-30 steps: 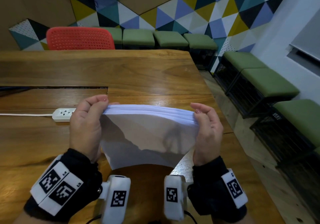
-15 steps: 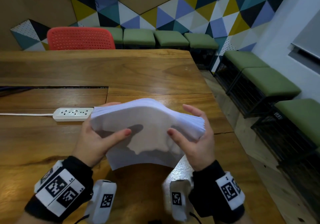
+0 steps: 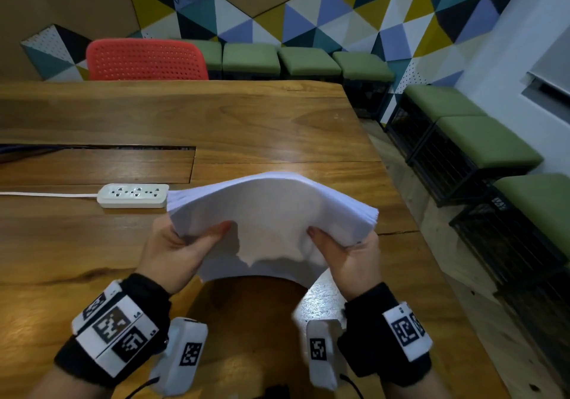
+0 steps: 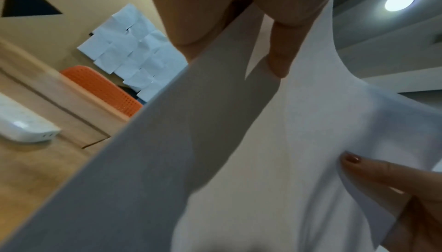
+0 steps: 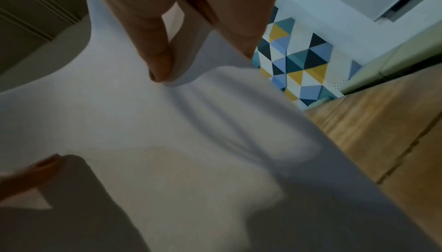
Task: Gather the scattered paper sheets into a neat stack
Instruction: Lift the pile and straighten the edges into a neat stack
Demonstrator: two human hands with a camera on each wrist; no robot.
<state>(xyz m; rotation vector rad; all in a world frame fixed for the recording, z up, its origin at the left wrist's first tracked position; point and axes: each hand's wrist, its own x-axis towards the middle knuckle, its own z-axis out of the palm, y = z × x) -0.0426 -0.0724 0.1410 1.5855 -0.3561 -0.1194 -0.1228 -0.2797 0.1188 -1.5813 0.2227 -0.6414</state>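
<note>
A thick stack of white paper sheets is held above the wooden table, bowed upward in the middle. My left hand grips its left end, thumb on the near face and fingers hidden behind. My right hand grips the right end the same way. In the left wrist view the paper fills the frame, with my right thumb tip at the lower right. The right wrist view shows the sheets pinched under my fingers. The sheet edges at the right end are slightly fanned.
A white power strip with its cord lies on the table just left of the stack. A red chair stands at the far edge. Green stools line the wall and the right side. The table's right edge is near my right hand.
The stack has gone from hanging vertically by its top edge to a flatter, arched hold. Both hands have shifted lower, with thumbs now on the near face.
</note>
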